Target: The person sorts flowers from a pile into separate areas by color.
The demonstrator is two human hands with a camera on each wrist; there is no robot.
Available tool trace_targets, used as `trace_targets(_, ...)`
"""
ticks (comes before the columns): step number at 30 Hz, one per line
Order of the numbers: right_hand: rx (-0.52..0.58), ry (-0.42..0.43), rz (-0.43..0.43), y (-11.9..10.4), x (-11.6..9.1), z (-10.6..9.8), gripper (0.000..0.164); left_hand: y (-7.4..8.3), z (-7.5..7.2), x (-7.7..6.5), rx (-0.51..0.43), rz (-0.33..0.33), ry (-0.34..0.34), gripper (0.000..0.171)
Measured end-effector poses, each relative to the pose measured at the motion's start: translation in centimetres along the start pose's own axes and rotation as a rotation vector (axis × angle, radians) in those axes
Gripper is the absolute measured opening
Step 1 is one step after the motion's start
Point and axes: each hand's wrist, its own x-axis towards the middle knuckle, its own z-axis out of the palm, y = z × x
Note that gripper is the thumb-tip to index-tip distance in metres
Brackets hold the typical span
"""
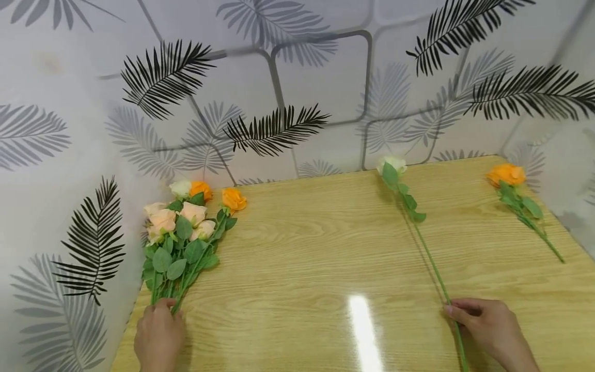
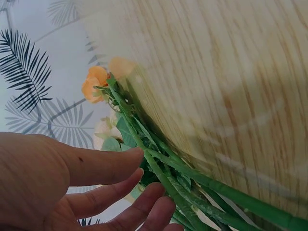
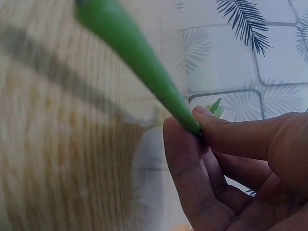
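Note:
At the left of the table, a bunch of artificial roses [image 1: 162,221] in peach, white and orange lies with its green stems [image 2: 207,185] toward me. My left hand [image 1: 160,333] is at these stems. In the left wrist view, its thumb and loosely bent fingers [image 2: 103,166] reach the near side of the stems without wrapping round them. On the right, my right hand [image 1: 488,323] pinches the long green stem [image 3: 144,72] of a white rose [image 1: 392,166] between thumb and fingertips. The stem's cut end points toward me, and the bloom lies near the back edge.
An orange rose [image 1: 506,175] with a shorter visible stem lies at the far right of the wooden table [image 1: 297,248]. A wall [image 1: 321,88] with a leaf pattern rises behind the table and along its sides. A bright light reflection [image 1: 364,330] shows on the tabletop.

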Motion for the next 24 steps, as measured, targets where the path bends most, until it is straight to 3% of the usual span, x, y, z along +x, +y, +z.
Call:
trace_targets(8, -0.001, 0.014, 0.019, 0.1, -0.2, -0.3, 0.046, 0.1, 0.2, 0.1, 0.0, 0.0, 0.027, 0.034)
trace_targets(19, -0.008, 0.023, 0.079, 1.4, -0.2, -1.0, 0.053, -0.4, 0.7, 0.5, -0.021, -0.018, -0.016, 0.033)
trace_targets(24, -0.01, 0.03, 0.078, 1.3, -0.4, -0.8, 0.046, -0.8, 0.6, 0.6, -0.024, -0.027, -0.029, 0.03)
